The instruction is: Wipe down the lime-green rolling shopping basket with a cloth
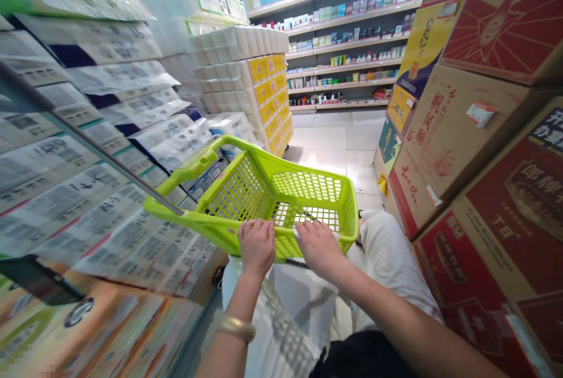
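A lime-green plastic shopping basket with lattice sides stands in front of me, tilted a little in view. Its near rim is in my left hand, the fingers curled over the edge. Farther right along the same rim, my right hand grips too, and something small and white shows beside its fingers. A metal pole slants from the upper left down to the basket's left end. Through the lattice the basket floor is visible, with a thin dark line across it.
Wrapped paper packs are stacked along the left, with tissue rolls beyond. Cardboard cartons rise close on the right. Shelves of small boxes and bottles line the back, past the tiled floor.
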A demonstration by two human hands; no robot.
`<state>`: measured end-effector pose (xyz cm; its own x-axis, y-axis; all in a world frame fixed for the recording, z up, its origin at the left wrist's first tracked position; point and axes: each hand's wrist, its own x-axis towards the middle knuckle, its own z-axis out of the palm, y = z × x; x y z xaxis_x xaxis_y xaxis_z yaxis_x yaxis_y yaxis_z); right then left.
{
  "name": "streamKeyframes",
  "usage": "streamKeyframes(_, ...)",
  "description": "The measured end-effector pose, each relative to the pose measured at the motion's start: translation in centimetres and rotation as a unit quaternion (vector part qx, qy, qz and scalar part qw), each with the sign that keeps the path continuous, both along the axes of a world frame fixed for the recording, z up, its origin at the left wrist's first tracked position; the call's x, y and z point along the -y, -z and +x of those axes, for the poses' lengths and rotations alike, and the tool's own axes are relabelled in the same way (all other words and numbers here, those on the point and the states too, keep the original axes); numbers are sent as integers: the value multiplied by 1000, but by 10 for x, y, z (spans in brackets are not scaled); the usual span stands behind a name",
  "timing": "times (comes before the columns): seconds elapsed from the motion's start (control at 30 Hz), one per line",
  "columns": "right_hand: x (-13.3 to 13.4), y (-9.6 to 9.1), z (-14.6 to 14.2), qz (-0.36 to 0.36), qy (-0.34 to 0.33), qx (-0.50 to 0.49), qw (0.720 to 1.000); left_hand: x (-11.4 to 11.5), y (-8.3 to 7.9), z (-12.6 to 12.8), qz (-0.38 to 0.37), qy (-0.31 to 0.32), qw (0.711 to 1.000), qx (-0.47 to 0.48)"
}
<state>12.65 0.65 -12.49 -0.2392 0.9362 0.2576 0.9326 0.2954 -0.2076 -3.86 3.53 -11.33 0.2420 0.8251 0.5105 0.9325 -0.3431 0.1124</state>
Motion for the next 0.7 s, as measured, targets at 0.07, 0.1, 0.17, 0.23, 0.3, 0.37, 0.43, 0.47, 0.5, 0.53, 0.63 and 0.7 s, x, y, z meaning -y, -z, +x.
streamKeyframes(0.07, -10, -9, -23, -16, -34, 0, 999, 0, 5, 0, 19, 3, 1000, 0)
streamKeyframes(0.1, -14, -13, -31, -21, -47, -1, 999, 0, 7, 0, 30, 2, 1000, 2)
streamKeyframes(0.17, -18, -16, -38, -24, -66, 0, 998, 0, 11, -2, 50, 1, 999, 8)
streamKeyframes(0.23, -16, -14, -32, -17, -69, 3, 997, -1, 13, -5, 62, 9, 998, 13)
streamKeyframes(0.3, -7, -6, -16, -3, -57, 8, 998, -1, 14, -8, 67, 20, 997, 18)
streamKeyframes(0.37, 5, 3, 4, 16, -35, 11, 999, 0, 15, -10, 68, 28, 997, 24)
streamKeyframes(0.43, 17, 12, 21, 34, -16, 10, 999, 1, 17, -10, 73, 28, 996, 35)
streamKeyframes(0.47, 23, 15, 27, 40, -7, 8, 999, 1, 18, -10, 77, 26, 996, 41)
streamKeyframes(0.5, 27, 16, 30, 42, 2, 6, 999, 1, 19, -8, 81, 23, 995, 47)
streamKeyframes(0.53, 29, 16, 31, 40, 11, 5, 999, 2, 20, -7, 87, 20, 995, 53)
streamKeyframes(0.63, 27, 7, 16, 13, 24, 8, 1000, 2, 23, -4, 99, 8, 993, 60)
streamKeyframes(0.7, 20, -4, -3, -12, 7, 15, 1000, 2, 24, -4, 105, 5, 993, 58)
